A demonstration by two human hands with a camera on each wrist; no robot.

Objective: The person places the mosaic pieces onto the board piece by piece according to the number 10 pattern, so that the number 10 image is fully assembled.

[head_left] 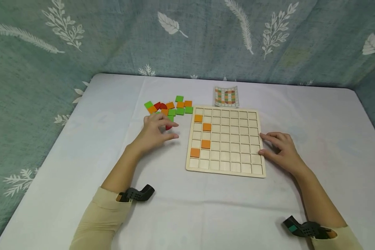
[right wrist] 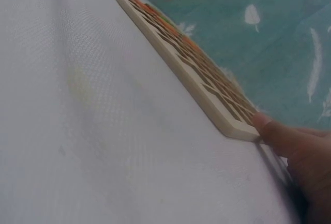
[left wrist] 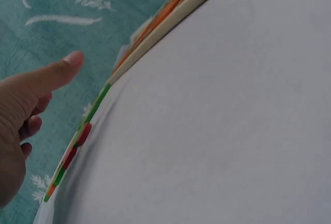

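My left hand [head_left: 154,132] hovers beside the loose tiles, thumb and fingers apart with nothing visible between them. Under and behind it lie green tiles [head_left: 180,111], orange tiles [head_left: 188,103] and red pieces, one red piece [head_left: 168,127] partly hidden by the fingers. A wooden grid board [head_left: 229,146] lies flat to the right of that hand. Several orange tiles [head_left: 206,144] sit in cells of its two left columns. At the board's right edge my right hand [head_left: 281,151] rests its thumb and fingertips; the right wrist view shows the thumb [right wrist: 276,133] touching the rim.
Behind the board lies a small printed card [head_left: 226,96] with a coloured grid pattern. The white cloth-covered table [head_left: 237,208] ends at a leaf-patterned green curtain [head_left: 206,38]. Each forearm carries a black wrist device [head_left: 137,193].
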